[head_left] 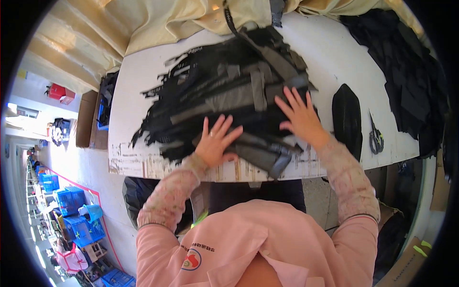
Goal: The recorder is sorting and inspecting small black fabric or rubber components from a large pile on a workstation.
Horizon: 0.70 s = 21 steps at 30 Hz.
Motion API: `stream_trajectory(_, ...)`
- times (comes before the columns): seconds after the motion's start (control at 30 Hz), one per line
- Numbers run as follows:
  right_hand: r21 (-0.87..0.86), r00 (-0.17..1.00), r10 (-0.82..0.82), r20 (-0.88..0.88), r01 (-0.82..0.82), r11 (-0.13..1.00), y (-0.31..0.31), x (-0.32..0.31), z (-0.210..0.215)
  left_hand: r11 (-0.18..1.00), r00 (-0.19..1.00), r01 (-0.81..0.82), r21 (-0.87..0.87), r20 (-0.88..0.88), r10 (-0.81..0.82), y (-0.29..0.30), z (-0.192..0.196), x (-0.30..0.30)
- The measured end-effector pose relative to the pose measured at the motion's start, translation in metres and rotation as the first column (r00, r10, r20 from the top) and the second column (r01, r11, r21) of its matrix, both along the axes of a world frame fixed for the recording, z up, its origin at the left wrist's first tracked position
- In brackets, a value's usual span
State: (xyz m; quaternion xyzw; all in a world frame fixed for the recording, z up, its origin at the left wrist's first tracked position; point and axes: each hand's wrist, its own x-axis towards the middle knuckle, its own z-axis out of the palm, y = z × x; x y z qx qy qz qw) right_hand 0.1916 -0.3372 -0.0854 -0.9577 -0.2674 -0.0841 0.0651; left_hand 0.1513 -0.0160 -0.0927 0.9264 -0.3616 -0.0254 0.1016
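A wide, messy pile of black and dark grey fabric strips (234, 98) covers the middle of the white table (136, 71). On its near edge rests my left hand (217, 142), fingers spread, beside a folded dark grey piece (262, 158) that overhangs the table's front edge. My right hand (303, 117) lies flat over the pile's right side, its fingers apart on the cloth. Neither hand grips anything. Right of the pile stands out a long, pointed black fabric piece (347, 119), and past it lie scissors (376, 135) with dark handles.
Another heap of black fabric (406, 71) hangs over the table's right side. Cream curtains (172, 21) line the back. At the left are a cardboard box (87, 119) and, further off on the floor, several blue crates (71, 201).
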Motion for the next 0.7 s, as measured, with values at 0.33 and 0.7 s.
stream_trajectory(0.33,0.737,0.875,-0.476,0.086,0.266,0.622,0.014,-0.025,0.022,0.968,0.932,-0.249,-0.027,0.265,0.247,-0.017,0.007,-0.002)
stream_trajectory(0.7,0.417,0.879,-0.277,-0.388,0.436,0.797,0.040,-0.109,-0.061,0.942,0.953,-0.287,-0.176,-0.150,0.262,-0.046,0.003,-0.121)
